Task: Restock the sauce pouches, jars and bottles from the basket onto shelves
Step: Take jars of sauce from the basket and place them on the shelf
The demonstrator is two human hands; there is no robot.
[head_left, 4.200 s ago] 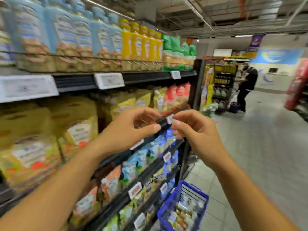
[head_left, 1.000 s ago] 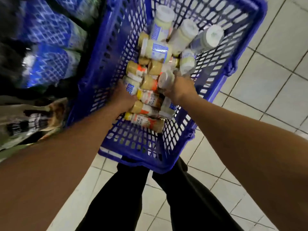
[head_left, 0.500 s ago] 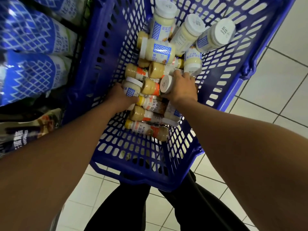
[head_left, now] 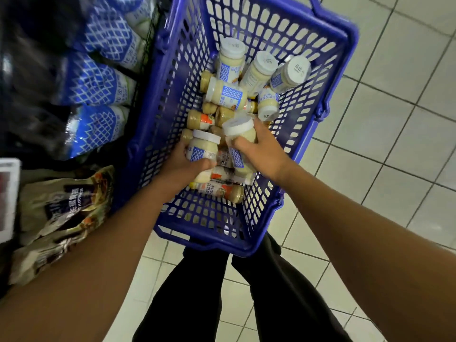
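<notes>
Left hand (head_left: 187, 164) grips a white-lidded jar (head_left: 203, 146) in the near half of the basket (head_left: 158, 95). Its fingers are curled round the blue-lattice label and the lid is up. Right hand (head_left: 262, 150) grips a second white-lidded jar (head_left: 240, 134) just right of the first, fingers wrapped round the body, lid tilted toward the basket's far end. Both jars sit just above the pile, close together; can't tell if they touch.

Under the hands, slim orange-label bottles (head_left: 219, 190) lie flat on the basket bottom. At the basket's far end, three more jars (head_left: 261, 70) lean lid-up near the far wall, with one jar on its side (head_left: 227, 93) in front of them.

Left of the basket is a shelf with blue lattice-print pouches (head_left: 98, 82). Nearer on that side are dark-and-gold pouches (head_left: 64, 206), with a white price tag (head_left: 7, 198) at the shelf edge. Right of the basket is pale tiled floor (head_left: 394, 119). Below the basket's near rim are black trouser legs (head_left: 197, 292).
</notes>
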